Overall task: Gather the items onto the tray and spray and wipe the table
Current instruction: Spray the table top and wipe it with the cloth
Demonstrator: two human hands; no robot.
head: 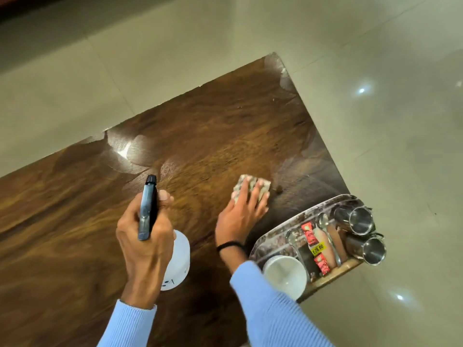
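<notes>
Left hand (144,239) grips the spray bottle (181,254), fingers (164,197) curled; right hand (239,217) presses the cloth (265,190) with straight fingers.

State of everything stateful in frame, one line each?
spray bottle: gripped by left hand
cloth: pressed flat on table under right hand
table: streaked wet
tray: loaded, at table edge
steel mugs: on tray, look empty
white bowl: on tray, empty
</notes>
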